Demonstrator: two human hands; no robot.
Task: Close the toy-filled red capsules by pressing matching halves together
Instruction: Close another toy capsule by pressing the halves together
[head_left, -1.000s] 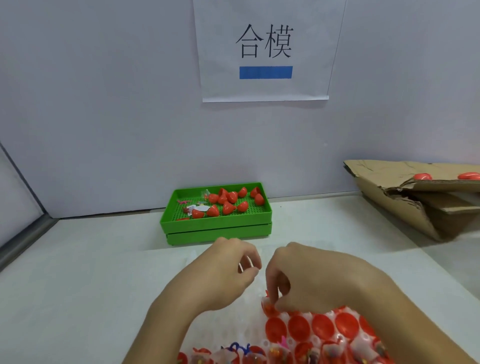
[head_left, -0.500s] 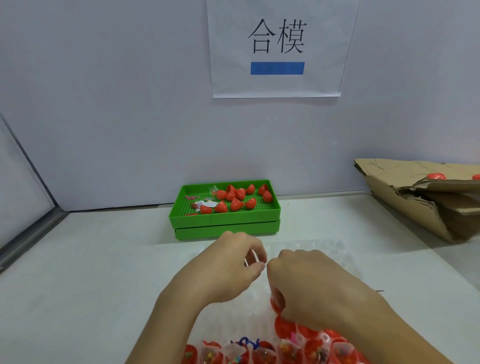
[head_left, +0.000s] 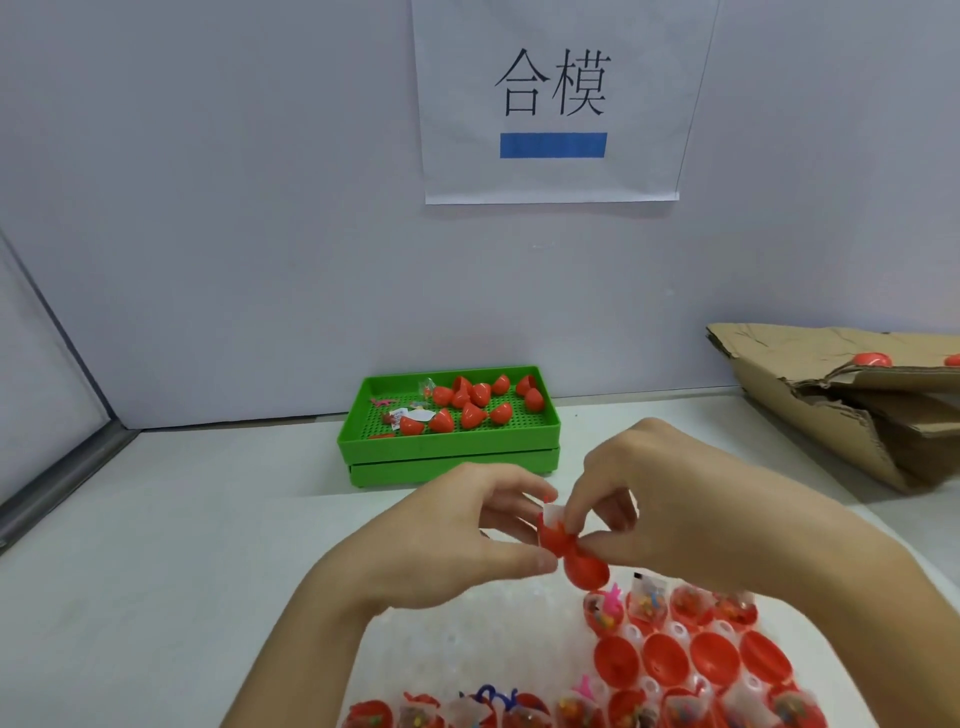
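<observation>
Both hands pinch 1 red capsule (head_left: 574, 551): left hand (head_left: 457, 535) steadying, right hand (head_left: 654, 514) tucking the toy packet in. Not snapped yet, I'd say. Plenty of open halves wait in the clear tray (head_left: 467, 654), finished ones in the green tray (head_left: 363, 441).

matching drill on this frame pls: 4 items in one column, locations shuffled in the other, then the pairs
Things:
1. red capsule
2. green tray
3. cardboard box
4. paper sign

Places:
A. on the back wall
B. far right of the table
C. pinched between left hand and right hand
D. middle of the table by the wall, holding loose red shells

Pairs: 1-C, 2-D, 3-B, 4-A
</observation>
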